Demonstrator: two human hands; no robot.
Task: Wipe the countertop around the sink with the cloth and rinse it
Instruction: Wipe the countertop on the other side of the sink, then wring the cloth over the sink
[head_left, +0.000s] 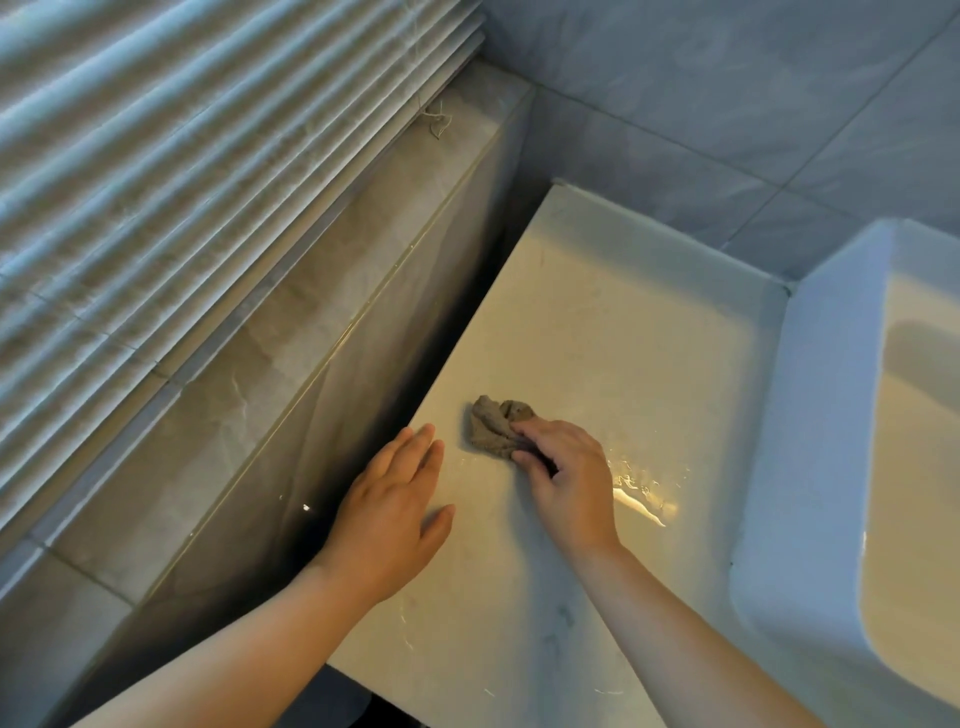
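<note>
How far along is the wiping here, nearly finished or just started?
Done, it seems: a wet streak glistens near the sink. In hand: the right hand grips the bunched cloth on the countertop, the left hand rests flat beside it. Left: likely more countertop, then rinsing.

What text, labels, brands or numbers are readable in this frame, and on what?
None. No word, label, brand, number or sign shows anywhere in the head view: not on the crumpled grey-brown cloth that the right hand grips, nor on the pale stone countertop, the white ceramic sink, the white slatted window blind or the grey wall tiles.
</note>
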